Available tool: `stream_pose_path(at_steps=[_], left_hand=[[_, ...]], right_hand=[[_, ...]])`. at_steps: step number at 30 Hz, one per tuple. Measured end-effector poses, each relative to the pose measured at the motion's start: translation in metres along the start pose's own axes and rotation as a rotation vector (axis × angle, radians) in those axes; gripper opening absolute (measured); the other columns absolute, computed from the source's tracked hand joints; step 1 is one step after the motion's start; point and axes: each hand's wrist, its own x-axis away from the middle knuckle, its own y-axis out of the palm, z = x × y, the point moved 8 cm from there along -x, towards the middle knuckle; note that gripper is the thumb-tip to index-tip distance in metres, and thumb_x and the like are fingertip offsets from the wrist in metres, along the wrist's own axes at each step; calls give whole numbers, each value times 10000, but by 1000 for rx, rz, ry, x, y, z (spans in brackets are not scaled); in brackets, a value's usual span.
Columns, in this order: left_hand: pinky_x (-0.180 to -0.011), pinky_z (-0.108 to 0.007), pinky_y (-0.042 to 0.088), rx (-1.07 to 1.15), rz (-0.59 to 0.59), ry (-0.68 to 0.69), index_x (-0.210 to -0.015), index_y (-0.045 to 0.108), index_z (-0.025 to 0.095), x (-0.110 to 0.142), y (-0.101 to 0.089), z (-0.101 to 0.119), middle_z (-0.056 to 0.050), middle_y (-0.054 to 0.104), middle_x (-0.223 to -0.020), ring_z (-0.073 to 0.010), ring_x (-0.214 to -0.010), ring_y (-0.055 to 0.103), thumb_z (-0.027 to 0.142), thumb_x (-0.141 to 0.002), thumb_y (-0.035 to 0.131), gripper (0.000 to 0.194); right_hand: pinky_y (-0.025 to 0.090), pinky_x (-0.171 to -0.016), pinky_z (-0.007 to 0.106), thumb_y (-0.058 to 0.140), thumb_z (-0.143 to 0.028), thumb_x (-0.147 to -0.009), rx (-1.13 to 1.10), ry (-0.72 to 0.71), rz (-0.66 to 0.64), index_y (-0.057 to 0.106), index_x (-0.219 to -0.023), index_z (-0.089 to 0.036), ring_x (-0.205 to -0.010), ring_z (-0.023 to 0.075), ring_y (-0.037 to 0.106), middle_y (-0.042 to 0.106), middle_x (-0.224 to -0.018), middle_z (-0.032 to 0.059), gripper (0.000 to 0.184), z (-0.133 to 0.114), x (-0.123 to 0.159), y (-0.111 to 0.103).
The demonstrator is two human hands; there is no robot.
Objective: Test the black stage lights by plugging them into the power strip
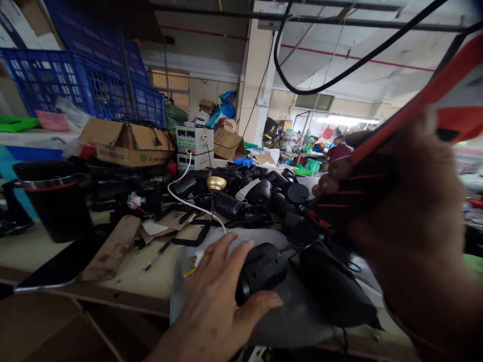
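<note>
My left hand (pixel 211 301) curls round a black cylindrical housing (pixel 264 271), thumb on its near side and fingers on its far side. The housing rests on a grey cloth (pixel 298 327). At the right, my right hand (pixel 411 201) is wrapped round a red-and-black power drill (pixel 403 120), close to the camera and partly blurred. A thin metal bit seems to reach from its dark front end toward the housing; the contact is unclear. Just right of the housing lies a black pouch-like piece (pixel 335 286).
Several black cylinders (pixel 228 206) crowd the back of the bench, around a gold bowl-shaped part (pixel 216 183). At left are a black tumbler (pixel 55 201), a phone (pixel 56 264) and a wooden block (pixel 113 249). A white cable (pixel 188 201) runs from a grey power supply (pixel 194 141).
</note>
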Motion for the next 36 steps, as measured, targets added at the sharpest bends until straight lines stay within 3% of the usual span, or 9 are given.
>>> stream_pose_path(at_steps=[2,5,9,18,24,36], left_hand=[[-976,-678,359,-145,-157,-26,-1345,470,201,-8,23,-9,-208,372,-1467,-473,-1302,362,708,-720,559,810],[-941,-628,433,-226,-277,-89,-1362,457,214,-10,46,-20,-199,439,-1419,-459,-1228,467,638,-723,624,785],[-926,-548,491,-277,-238,-26,-1342,482,227,-7,51,-22,-153,517,-1354,-395,-1163,550,432,-765,657,637],[-785,-491,587,-367,-93,234,-1288,531,195,-3,52,-14,-178,610,-1207,-379,-997,656,506,-742,648,639],[-733,-529,592,-375,-122,255,-1308,489,206,-3,55,-14,-203,594,-1213,-409,-1006,650,487,-762,621,628],[-775,-532,583,-347,-150,182,-1305,493,238,-6,57,-16,-180,575,-1243,-403,-1026,639,459,-728,666,642]], right_hand=[[439,-417,267,489,-391,-878,-39,33,27,599,-725,-230,-429,113,530,529,-522,-27,248,8,-2,5],[457,-414,268,526,-391,-860,-48,75,-15,602,-744,-217,-414,117,531,539,-494,-42,223,22,-7,15],[449,-390,252,529,-413,-860,-57,100,-46,586,-729,-213,-400,115,524,537,-481,-46,246,35,-11,22],[447,-385,248,600,-431,-813,-106,155,-100,607,-716,-223,-410,111,512,530,-515,-34,230,48,-15,34],[413,-342,250,728,-547,-671,-69,194,-145,610,-721,-207,-403,133,501,536,-501,-26,363,54,-14,39],[439,-351,263,699,-520,-708,-45,205,-150,626,-700,-216,-395,138,518,555,-502,-22,313,56,-14,41]])
